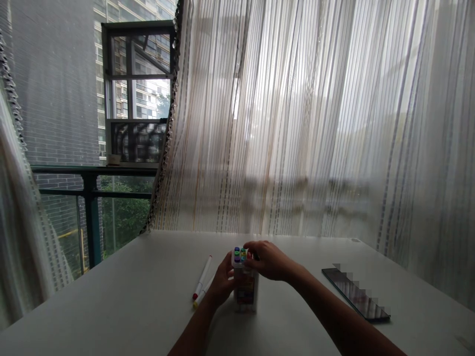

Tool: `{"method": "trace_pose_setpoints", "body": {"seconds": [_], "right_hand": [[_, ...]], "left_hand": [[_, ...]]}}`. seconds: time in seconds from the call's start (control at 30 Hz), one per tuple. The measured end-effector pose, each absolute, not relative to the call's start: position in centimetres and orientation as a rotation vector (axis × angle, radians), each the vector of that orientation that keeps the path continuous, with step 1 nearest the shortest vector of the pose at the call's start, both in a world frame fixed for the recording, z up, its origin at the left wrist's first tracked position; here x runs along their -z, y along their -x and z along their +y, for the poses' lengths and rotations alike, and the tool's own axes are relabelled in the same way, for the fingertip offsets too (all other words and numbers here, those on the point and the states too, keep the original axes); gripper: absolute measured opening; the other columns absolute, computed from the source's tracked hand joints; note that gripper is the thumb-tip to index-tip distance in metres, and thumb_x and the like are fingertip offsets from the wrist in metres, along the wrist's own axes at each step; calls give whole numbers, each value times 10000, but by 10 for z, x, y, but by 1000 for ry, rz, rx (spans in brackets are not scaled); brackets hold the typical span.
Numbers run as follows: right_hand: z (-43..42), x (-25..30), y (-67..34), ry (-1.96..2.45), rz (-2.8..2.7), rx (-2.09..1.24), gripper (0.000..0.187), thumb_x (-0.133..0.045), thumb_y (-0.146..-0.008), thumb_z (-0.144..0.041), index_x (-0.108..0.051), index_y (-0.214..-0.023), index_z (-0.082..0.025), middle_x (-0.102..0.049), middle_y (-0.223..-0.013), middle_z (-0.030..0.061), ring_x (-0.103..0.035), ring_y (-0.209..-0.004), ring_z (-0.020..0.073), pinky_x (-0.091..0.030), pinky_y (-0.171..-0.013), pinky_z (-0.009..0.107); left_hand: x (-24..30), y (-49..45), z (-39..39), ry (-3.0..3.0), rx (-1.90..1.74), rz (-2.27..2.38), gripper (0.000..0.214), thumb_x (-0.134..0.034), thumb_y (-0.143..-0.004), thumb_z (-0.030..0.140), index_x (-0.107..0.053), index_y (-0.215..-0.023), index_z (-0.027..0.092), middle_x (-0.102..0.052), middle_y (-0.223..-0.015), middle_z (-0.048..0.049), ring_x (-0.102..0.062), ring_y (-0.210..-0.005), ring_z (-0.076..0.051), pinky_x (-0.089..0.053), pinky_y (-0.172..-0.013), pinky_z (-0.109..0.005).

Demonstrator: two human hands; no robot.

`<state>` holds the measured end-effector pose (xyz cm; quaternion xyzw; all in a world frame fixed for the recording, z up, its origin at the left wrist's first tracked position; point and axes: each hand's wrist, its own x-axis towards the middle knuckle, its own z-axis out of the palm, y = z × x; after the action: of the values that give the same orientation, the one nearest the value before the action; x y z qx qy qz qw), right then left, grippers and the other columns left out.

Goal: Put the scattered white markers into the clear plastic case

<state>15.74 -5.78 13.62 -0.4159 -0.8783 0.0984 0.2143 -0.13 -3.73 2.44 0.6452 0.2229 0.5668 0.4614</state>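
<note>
A clear plastic box of markers [245, 291] stands upright on the white table, a dark printed label on its front. Colored marker caps [237, 254], among them purple, green and blue, show at its top. My left hand [221, 281] is closed around the box's left side and steadies it. Over the top right of the box, my right hand [270, 259] has its thumb and fingers curled in among the caps; what they pinch is hidden. Left of the box lie two white markers, one with a red end [195, 296] and one with a yellow end [196, 304], partly behind my left hand.
A dark phone-like slab [354, 295] lies on the right of the table [148, 296]. Behind the table's far edge hangs a striped sheer curtain [282, 148]. At left are a green railing [92, 198] and an open window [139, 94].
</note>
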Motion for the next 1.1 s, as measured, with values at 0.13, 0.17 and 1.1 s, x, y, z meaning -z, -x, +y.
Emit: {"method": "trace_pose_setpoints", "body": {"seconds": [0.13,0.17,1.1], "right_hand": [[-58,-139,-157,1138,-2497,-349,404,-633,-728,-207,-587,-1129,-186,-674,-944,67,-619,-787,188,-437,-626,239],[-57,-138,-157,1139,-2496,-355,424,-632,-725,-196,-577,-1145,-187,-673,-961,70,-619,-803,191,-440,-635,240],[-59,-145,-165,1131,-2445,-110,208,-506,-804,-149,-686,-910,-152,-683,-879,80,-599,-790,186,-416,-689,275]], "left_hand": [[-27,1,-39,-1593,-1393,581,579,-746,-676,392,-474,-1136,171,-614,-1071,-100,-576,-996,-275,-458,-802,-318],[-27,1,-39,-1594,-1392,585,585,-746,-676,394,-471,-1142,171,-612,-1078,-101,-575,-1001,-278,-459,-805,-320],[-28,1,-41,-1623,-1372,539,508,-732,-699,380,-497,-1102,180,-618,-1045,-92,-583,-957,-269,-453,-795,-330]]}}
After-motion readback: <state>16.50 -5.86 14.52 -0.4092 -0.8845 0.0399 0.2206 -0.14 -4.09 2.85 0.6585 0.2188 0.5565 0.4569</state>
